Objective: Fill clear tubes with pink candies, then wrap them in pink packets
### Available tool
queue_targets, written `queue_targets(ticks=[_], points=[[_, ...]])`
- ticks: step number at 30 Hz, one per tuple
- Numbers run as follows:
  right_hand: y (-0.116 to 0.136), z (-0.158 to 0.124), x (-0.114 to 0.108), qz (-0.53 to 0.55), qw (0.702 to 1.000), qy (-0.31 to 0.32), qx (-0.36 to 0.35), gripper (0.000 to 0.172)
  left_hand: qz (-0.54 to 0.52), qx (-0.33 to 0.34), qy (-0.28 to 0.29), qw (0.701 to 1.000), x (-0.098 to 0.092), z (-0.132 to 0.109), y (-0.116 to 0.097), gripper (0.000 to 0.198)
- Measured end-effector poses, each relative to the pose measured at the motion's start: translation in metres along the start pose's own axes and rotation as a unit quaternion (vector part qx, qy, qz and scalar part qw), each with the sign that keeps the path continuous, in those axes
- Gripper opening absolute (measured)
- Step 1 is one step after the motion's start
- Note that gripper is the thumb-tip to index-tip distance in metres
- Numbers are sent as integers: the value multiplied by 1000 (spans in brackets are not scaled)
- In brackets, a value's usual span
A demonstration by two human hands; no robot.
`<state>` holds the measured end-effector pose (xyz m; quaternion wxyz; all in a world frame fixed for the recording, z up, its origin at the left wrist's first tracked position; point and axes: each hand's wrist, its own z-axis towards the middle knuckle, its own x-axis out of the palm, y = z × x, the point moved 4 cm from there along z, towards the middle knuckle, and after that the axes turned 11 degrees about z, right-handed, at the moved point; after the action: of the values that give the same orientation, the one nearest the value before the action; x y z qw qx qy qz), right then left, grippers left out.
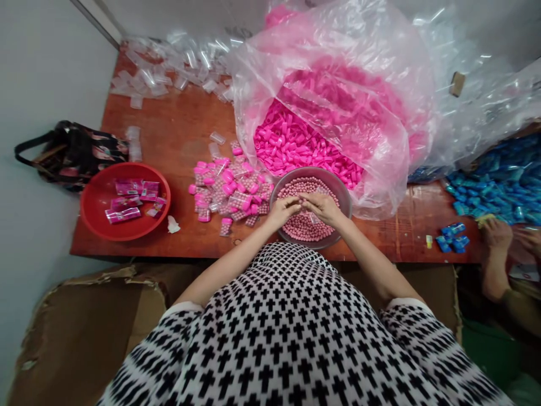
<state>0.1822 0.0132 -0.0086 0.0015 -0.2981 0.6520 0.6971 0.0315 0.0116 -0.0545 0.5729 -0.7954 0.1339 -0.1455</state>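
My left hand (284,210) and my right hand (322,206) meet over a grey bowl (343,194) full of small pink beads (304,225). Both hands have their fingers curled together. A small clear plastic tube (313,216) shows below my right hand, pinched in its fingers. What my left fingers hold is too small to make out. To the left of the bowl lies a pile of filled clear tubes with pink caps (230,189).
A big clear bag of pink caps (296,141) stands behind the bowl. A red bowl (95,203) with packets sits at the left, and empty clear tubes (169,67) lie at the back. Another person's hand (494,234) works beside blue pieces (499,186) at the right. A dark bag (71,149) rests off the table's left edge.
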Motion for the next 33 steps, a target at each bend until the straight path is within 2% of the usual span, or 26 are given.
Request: queue_targets(ticks=[4,9,11,13,16,21,24,27,30,33], points=[[5,3,-1,-15,1000,16,6,40,90,40,-31,995,-5,1,-1,34],[-2,1,-5,83,995,-6,62,39,149,89,-51,984,-15,3,-12,28],[-9,5,-11,114,989,-39,83,38,170,114,-75,976,-20,3,-19,25],[-19,14,-24,96,986,-99,99,35,192,127,-65,971,-23,3,-23,24],[-30,42,-44,-22,986,-132,100,27,195,115,-30,974,-23,3,-22,24],[-39,118,-64,-186,969,-130,97,28,148,96,-51,983,-30,6,-14,27],[-42,165,-62,-280,949,-102,100,31,114,91,-66,987,-39,7,-17,31],[-46,202,-52,-379,922,-49,61,33,130,84,-71,985,-47,8,-23,31],[-53,225,-45,-424,906,-9,13,31,97,67,-78,990,-54,8,-26,32],[-59,231,-50,-398,917,-14,-9,27,-14,39,-97,994,-59,11,-24,35]])
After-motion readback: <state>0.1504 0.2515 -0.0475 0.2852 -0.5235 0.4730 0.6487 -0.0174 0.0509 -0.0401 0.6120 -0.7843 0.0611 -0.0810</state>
